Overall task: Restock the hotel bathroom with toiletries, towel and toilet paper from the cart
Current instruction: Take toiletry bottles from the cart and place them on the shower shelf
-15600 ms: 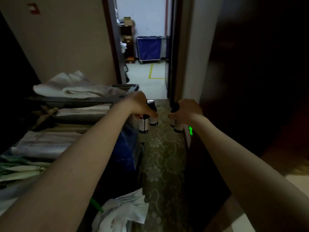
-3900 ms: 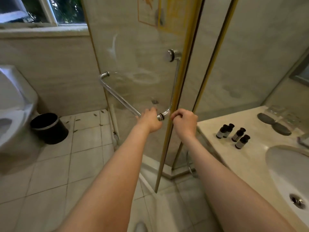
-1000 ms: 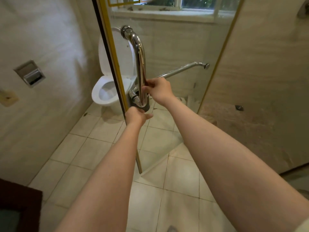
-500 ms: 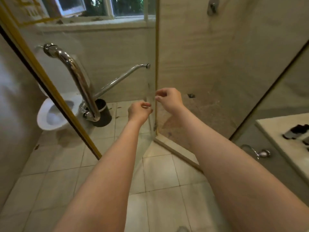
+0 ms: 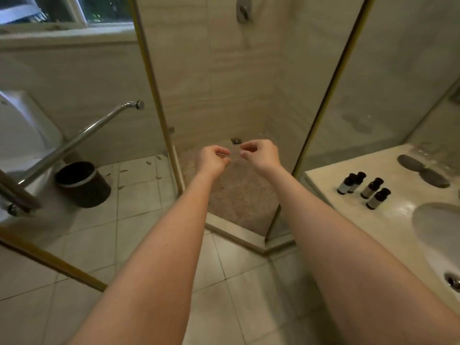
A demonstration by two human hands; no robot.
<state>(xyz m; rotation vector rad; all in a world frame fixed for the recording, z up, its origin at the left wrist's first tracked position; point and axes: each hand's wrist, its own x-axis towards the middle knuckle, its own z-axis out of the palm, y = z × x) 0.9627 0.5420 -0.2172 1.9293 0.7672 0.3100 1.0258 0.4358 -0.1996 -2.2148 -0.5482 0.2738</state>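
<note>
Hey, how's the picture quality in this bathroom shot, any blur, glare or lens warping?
Head view: dim, greenish light, brightest at the window; the door handle at the left edge is smeared by blur; the gold shower frame curves from the wide lens; the four bottles are fairly sharp; soft sheen on the counter.

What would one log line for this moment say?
left hand: curled, empty | right hand: curled, empty | four bottles: on counter
</note>
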